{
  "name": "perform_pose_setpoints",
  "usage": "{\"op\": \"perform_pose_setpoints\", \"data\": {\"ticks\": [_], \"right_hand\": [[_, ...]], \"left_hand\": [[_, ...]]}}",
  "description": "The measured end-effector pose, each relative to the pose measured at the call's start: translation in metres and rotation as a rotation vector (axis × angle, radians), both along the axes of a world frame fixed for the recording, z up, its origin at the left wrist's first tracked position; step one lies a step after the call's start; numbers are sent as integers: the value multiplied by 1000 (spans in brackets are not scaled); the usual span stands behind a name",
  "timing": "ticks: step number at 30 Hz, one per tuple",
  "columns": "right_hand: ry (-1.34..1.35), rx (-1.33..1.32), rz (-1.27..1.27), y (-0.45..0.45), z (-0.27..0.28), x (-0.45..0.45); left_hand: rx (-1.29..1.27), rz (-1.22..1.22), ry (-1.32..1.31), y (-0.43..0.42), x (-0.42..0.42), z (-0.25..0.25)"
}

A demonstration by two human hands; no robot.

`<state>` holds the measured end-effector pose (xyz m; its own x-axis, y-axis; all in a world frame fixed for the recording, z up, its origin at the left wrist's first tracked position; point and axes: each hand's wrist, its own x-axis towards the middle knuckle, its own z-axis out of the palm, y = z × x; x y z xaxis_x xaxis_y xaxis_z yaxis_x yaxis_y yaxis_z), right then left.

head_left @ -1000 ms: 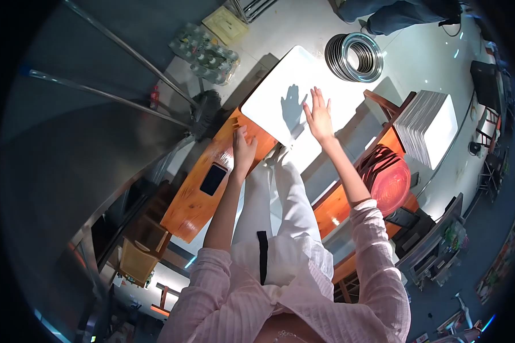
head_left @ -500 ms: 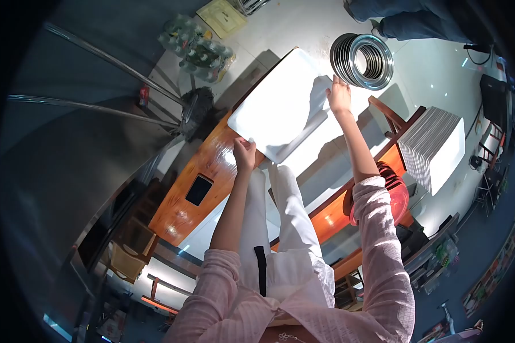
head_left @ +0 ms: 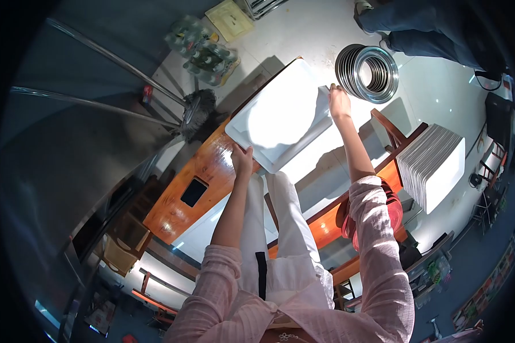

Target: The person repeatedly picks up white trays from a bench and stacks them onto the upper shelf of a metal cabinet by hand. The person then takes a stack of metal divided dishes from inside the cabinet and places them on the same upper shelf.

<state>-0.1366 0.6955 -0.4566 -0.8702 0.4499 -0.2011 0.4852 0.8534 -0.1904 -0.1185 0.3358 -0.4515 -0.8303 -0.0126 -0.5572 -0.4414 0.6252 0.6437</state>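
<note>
A shallow white rectangular tray (head_left: 243,134) lies in front of me over a wooden bench (head_left: 212,163), its middle lit very brightly. My left hand (head_left: 243,160) is closed on the tray's near left edge, with the thumb on the rim. At the far right edge, my right hand (head_left: 339,103) has its fingers closed round the rim; the underside of that grip is hidden. Just beyond my right hand stands a stack of round metal rings or dishes (head_left: 357,86). A black phone (head_left: 194,192) rests on the bench left of my left hand.
A tall stack of white trays (head_left: 432,166) stands at the right on another wooden bench (head_left: 326,228). Red round items (head_left: 393,211) sit partly behind my right sleeve. Wrapped bottles (head_left: 206,54) and a mop head (head_left: 199,114) are at upper left. Another person's legs (head_left: 423,34) show at upper right.
The tray has tilted slightly, so more of its near rim shows. My left thumb now presses on its edge, and my right fingers have closed on the rim. The whole view has shifted a little.
</note>
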Motion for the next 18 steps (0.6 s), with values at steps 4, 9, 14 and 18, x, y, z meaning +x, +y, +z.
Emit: {"op": "perform_pose_setpoints", "data": {"ticks": [4,9,14,18], "right_hand": [[-115,65,40,-4,3,0],[-123,41,-6,-6,0,-1],[-200,-80,-147,-1,10,-5],[-215,-315,-238,13,7,0]], "left_hand": [[-156,-60,-37,7,-4,9],[-182,-51,14,11,-2,13],[-75,-3,136,-4,12,1],[33,19,135,-9,8,26]]}}
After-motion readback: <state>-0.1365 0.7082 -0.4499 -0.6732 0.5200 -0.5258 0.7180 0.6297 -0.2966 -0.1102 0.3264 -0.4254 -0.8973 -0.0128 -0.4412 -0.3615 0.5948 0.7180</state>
